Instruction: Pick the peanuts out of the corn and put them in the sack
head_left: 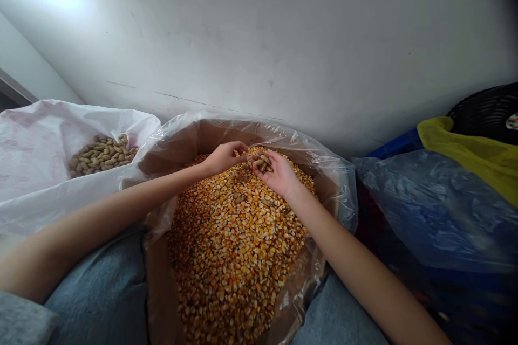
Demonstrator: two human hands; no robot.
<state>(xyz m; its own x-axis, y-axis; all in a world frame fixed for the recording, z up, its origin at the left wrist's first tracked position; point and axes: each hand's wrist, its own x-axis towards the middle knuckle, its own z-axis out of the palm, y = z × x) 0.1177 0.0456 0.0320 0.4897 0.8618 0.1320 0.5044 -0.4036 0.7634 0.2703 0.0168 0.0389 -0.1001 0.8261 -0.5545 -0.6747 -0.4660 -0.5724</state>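
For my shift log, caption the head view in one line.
Right hand holds peanuts over corn kernels in a lined box, left hand alongside.

White plaster wall (283,38), one. Blue plastic bag (437,210), one, at right. Yellow cloth (465,145), one, draped above it. Black woven basket (485,110), one, far right. Blue crate (394,144), one, edge only.

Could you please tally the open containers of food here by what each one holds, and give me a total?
Plastic-lined cardboard box of corn kernels: 1
White sack of peanuts in the shell: 1
Total: 2
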